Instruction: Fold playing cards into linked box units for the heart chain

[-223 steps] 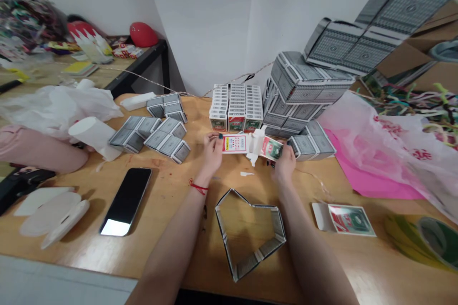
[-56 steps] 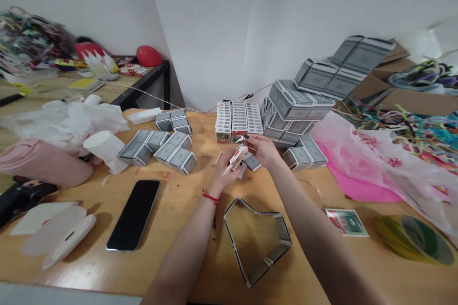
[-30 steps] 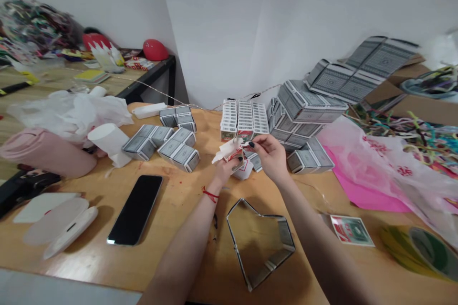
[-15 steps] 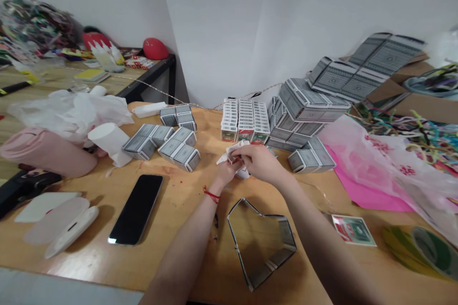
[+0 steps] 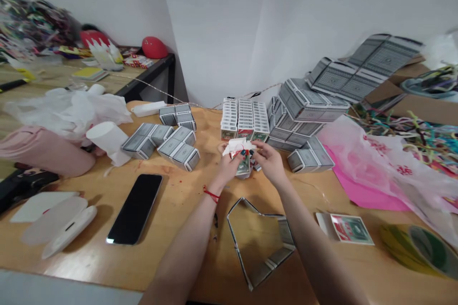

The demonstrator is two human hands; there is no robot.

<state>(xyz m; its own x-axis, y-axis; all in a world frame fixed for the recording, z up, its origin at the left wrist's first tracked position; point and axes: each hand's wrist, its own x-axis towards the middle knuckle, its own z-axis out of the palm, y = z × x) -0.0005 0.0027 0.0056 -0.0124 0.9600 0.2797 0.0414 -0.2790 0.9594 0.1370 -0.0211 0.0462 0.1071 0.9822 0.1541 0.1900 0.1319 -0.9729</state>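
Observation:
A small green-and-red playing-card box is up off the table in front of the stacked boxes, its white top flaps standing up. My left hand is closed round its left side, thumb across the front. Fingers of my right hand pinch the white flap at the box's right edge. Behind them stand rows of similar card boxes. Nearer me, between my forearms, lies a bent frame of joined grey cards. What is inside the held box I cannot make out.
Folded grey card blocks lie to the left, and more grey card blocks are piled at the right. A phone lies front left. Front right are a flat card box and a tape roll. A pink bottle lies far left.
The held box has turned so its green front shows and its flaps stand up. My right hand has shifted slightly right, from over the left hand to the box's right edge.

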